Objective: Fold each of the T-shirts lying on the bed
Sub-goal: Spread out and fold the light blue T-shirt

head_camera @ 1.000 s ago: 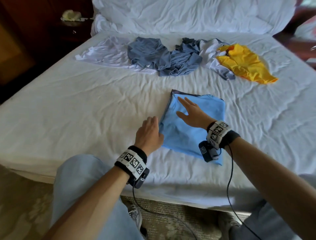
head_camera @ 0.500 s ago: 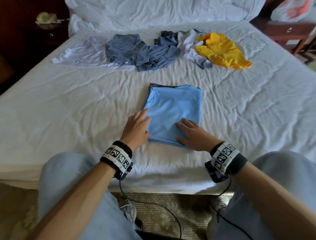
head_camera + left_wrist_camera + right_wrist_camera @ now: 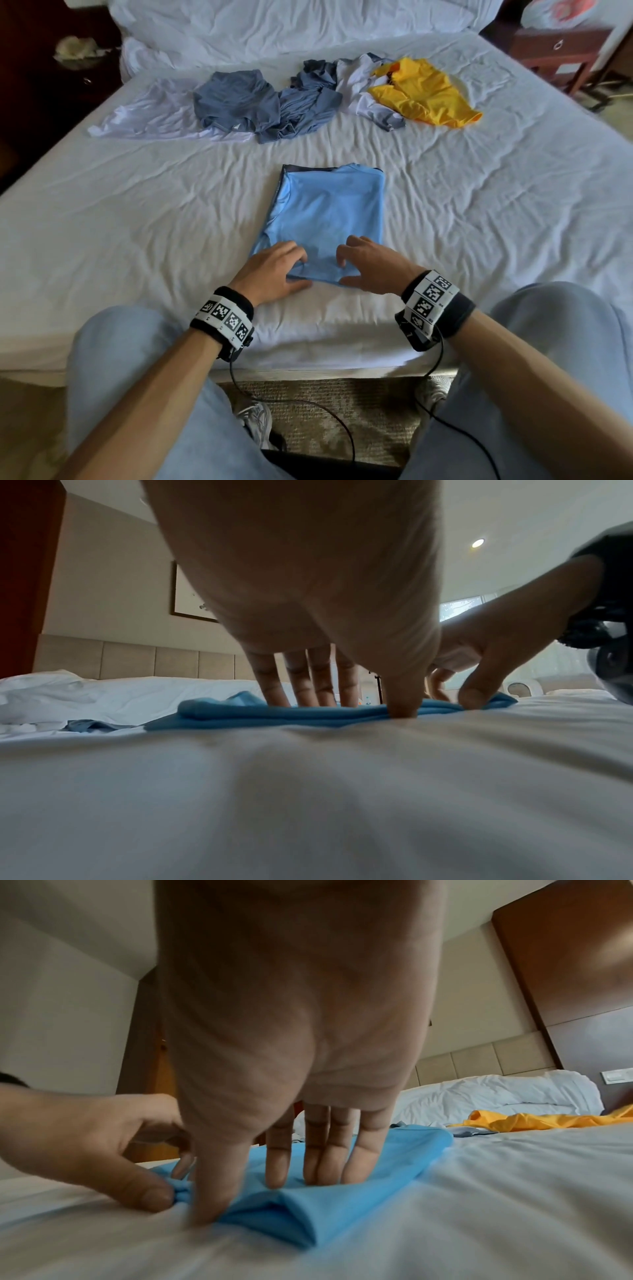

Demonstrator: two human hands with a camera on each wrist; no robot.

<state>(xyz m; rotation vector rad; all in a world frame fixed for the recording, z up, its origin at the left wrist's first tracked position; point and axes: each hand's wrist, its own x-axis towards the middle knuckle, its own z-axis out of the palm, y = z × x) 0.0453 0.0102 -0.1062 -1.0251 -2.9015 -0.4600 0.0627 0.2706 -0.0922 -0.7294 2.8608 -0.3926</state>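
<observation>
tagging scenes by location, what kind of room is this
Probably a hotel bedroom: a large bed with white linen, a padded panel headboard, and a wooden nightstand beside it. The hands grip a light blue T-shirt.

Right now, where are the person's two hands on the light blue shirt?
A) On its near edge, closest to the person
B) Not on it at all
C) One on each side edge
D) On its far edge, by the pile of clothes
A: the left hand and the right hand both pinch the near edge of the light blue shirt, thumbs under and fingers on top.
</observation>
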